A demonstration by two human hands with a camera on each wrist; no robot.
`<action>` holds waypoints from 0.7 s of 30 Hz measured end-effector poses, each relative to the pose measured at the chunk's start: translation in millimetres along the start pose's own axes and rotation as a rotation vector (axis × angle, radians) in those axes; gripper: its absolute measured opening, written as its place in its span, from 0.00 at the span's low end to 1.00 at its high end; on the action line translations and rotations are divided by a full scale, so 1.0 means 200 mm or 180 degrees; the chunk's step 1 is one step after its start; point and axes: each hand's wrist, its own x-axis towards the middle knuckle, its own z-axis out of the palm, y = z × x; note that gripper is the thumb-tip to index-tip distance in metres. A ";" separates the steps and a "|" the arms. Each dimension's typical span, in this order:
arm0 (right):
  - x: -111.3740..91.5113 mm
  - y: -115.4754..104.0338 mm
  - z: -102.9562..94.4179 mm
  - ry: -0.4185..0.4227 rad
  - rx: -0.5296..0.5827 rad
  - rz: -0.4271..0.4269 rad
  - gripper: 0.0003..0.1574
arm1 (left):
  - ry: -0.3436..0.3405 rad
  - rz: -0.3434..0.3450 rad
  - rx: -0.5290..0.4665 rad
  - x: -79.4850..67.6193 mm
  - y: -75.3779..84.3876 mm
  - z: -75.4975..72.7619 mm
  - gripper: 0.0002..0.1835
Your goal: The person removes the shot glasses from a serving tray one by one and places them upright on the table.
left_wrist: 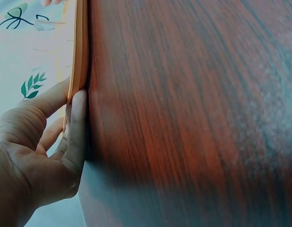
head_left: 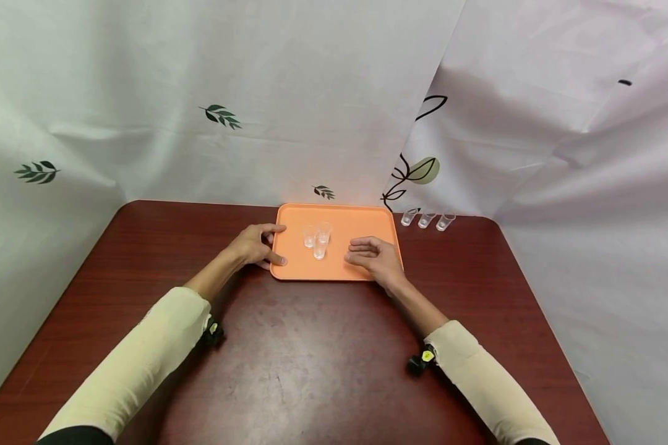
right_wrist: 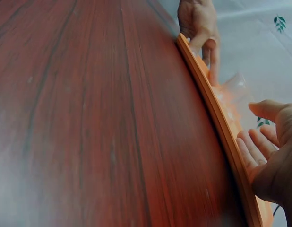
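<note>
An orange tray (head_left: 339,272) lies at the back of the table. My left hand (head_left: 254,244) holds its left end, with the thumb on the tray and some fingers hidden by the rim; the left wrist view shows this hand (left_wrist: 47,151) at the tray's corner. Over the right part of the tray is my right hand (head_left: 375,259), its fingers extended and nothing held. Three small clear cups stand close together on the tray: a left cup (head_left: 309,237), a rear cup (head_left: 325,230) and a front cup (head_left: 320,248). Blurred clear cups (right_wrist: 236,90) show between the hands in the right wrist view.
Right of the tray, three more clear cups (head_left: 426,219) stand in a row near the table's back edge. The dark red wooden table (head_left: 312,358) extends toward me. A pale patterned curtain (head_left: 284,93) hangs behind it and along the sides.
</note>
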 end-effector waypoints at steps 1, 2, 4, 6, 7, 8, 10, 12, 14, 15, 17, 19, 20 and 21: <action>0.00 0.00 0.01 -0.0007 -0.0015 -0.0011 0.30 | -0.0004 0.0000 0.0001 0.00 0.00 0.00 0.53; 0.01 -0.01 0.03 -0.0022 -0.0021 -0.0025 0.30 | -0.0008 -0.0001 0.0002 0.00 0.00 0.00 0.54; 0.02 -0.01 0.06 -0.0039 -0.0044 -0.0046 0.30 | -0.0014 -0.0003 0.0003 0.00 0.00 0.00 0.54; 0.03 -0.01 0.08 -0.0055 -0.0053 -0.0071 0.29 | -0.0021 -0.0005 -0.0002 0.00 0.00 0.00 0.54; 0.04 -0.01 0.09 -0.0063 -0.0049 -0.0082 0.29 | -0.0029 -0.0002 -0.0002 0.00 0.00 0.00 0.54; 0.04 -0.01 0.10 -0.0067 -0.0047 -0.0097 0.29 | -0.0033 -0.0001 -0.0004 0.00 0.00 0.00 0.54; 0.06 -0.01 0.13 -0.0070 -0.0034 -0.0122 0.28 | -0.0035 0.0010 -0.0003 0.00 0.00 0.00 0.54; 0.07 -0.02 0.15 -0.0071 -0.0011 -0.0140 0.28 | -0.0039 0.0026 0.0004 0.00 0.00 0.00 0.54; 0.08 -0.02 0.17 -0.0072 0.0005 -0.0153 0.28 | -0.0035 0.0037 0.0009 0.00 0.00 -0.01 0.54; 0.08 -0.02 0.18 -0.0075 0.0013 -0.0153 0.27 | -0.0030 0.0038 0.0008 0.00 0.00 0.00 0.53; 0.09 -0.02 0.20 -0.0089 0.0021 -0.0152 0.28 | -0.0028 0.0038 0.0008 -0.01 0.00 0.00 0.54; 0.09 -0.02 0.21 -0.0103 0.0036 -0.0145 0.28 | -0.0023 0.0028 0.0002 0.00 0.00 0.00 0.54; 0.09 -0.03 0.22 -0.0102 0.0042 -0.0138 0.28 | -0.0025 0.0025 0.0001 0.00 0.00 0.00 0.54; 0.09 -0.02 0.22 -0.0102 0.0041 -0.0136 0.29 | -0.0027 0.0017 -0.0003 0.00 0.00 0.00 0.54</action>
